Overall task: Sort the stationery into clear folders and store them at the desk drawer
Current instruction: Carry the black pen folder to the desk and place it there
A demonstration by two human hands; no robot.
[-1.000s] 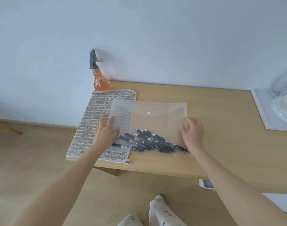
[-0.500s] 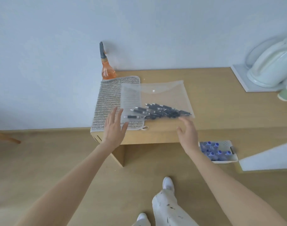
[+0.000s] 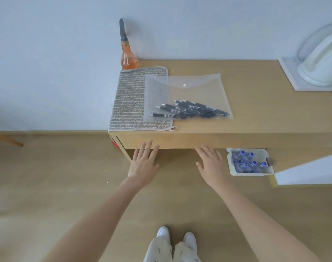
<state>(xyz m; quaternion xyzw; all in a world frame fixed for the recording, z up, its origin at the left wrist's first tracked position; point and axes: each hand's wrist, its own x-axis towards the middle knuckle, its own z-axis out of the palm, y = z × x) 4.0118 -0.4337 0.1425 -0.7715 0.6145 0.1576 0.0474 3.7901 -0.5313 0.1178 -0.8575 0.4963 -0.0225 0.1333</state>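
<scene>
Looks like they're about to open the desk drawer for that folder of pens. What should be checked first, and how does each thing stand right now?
1. Pens inside the clear folder: ok.
2. Folder flap snapped shut: cannot tell.
3. Left hand free, fingers straight near the drawer front: ok.
4. Right hand free, holding nothing: ok.
5. Folder lying flat: not ok, one end rests on the striped cloth.
6. Room inside the drawer: cannot tell, it is closed.

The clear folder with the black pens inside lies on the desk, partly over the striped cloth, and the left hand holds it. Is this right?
Not quite. In the head view the left hand holds nothing: it is open at the desk's front edge. The clear folder with the black pens does lie partly over the striped cloth.
</scene>
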